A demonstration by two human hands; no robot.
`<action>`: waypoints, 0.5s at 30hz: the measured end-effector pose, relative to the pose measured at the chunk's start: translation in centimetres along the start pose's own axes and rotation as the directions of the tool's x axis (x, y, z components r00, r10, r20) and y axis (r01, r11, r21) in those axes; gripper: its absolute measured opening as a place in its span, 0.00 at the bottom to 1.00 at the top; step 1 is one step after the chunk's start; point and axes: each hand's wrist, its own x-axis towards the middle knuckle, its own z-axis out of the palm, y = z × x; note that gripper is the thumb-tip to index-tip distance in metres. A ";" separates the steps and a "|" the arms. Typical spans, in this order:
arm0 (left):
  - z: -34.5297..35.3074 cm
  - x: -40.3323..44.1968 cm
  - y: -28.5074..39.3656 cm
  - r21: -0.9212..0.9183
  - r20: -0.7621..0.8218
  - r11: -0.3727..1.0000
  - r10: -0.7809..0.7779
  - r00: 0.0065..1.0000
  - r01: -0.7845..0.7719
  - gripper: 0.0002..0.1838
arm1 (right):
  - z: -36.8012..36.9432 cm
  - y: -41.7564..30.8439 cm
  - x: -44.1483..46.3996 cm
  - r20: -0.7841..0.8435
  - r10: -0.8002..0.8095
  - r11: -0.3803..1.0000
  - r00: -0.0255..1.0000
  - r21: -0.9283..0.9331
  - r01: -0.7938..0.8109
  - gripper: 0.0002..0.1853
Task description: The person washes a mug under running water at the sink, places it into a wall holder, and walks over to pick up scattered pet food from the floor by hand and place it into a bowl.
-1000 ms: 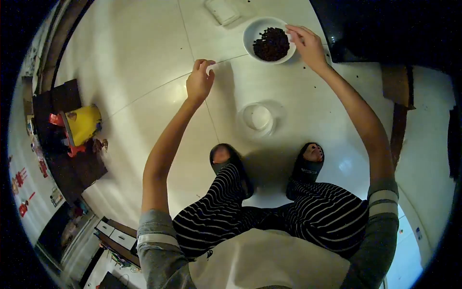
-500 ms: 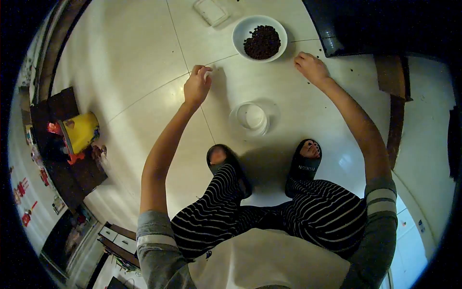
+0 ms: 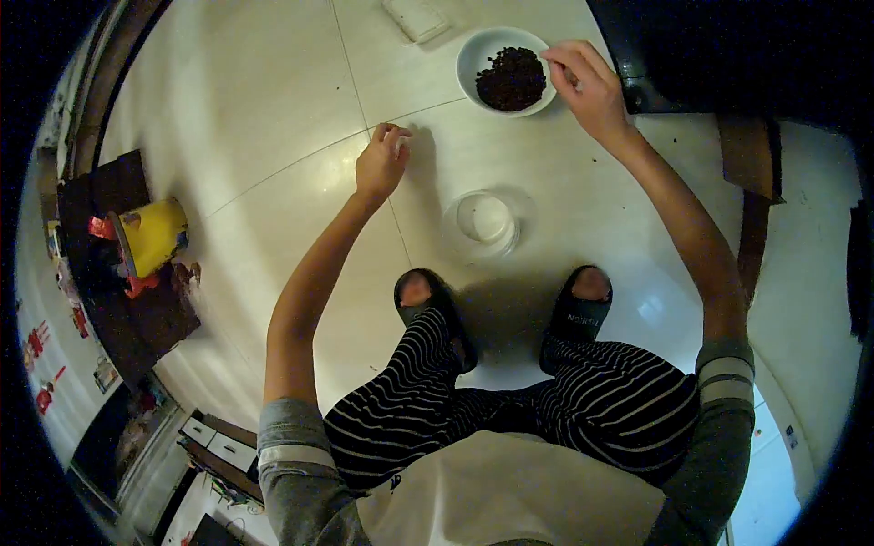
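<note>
My right hand is over the right rim of a white bowl, its fingers stretched towards the inside and the thumb apart below them. Dark brown granules are heaped in the bowl. I see nothing held in that hand, though a tiny piece could be hidden. My left hand hovers above the tiled floor left of the bowl, fingers loosely bent and apart, with nothing visible in it. Between my hands and my feet stands a clear round container.
A pale rectangular tray lies left of the bowl. Several dark crumbs dot the floor on the right. A black, shiny object borders the upper right. A yellow bucket stands far left. My slippered feet are below the container.
My right hand has risen from the floor right of the bowl to its rim. My left hand stays nearly in place. The whole view has shifted slightly.
</note>
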 end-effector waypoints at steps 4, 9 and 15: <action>-0.4 -0.7 -0.5 0.002 0.010 0.999 -0.034 0.999 0.034 0.10 | 3.1 0.2 1.2 -0.008 -0.119 0.993 0.993 0.013 0.119 0.11; -0.7 -1.1 -0.7 -0.017 0.038 0.997 -0.078 0.996 0.079 0.10 | 2.6 2.6 -1.1 0.164 0.071 0.993 0.984 -0.101 -0.055 0.12; 0.3 -0.2 -1.1 -0.007 0.048 0.999 -0.045 0.998 0.046 0.11 | -2.6 9.2 -6.6 -0.064 0.276 0.912 0.959 -0.299 -0.282 0.12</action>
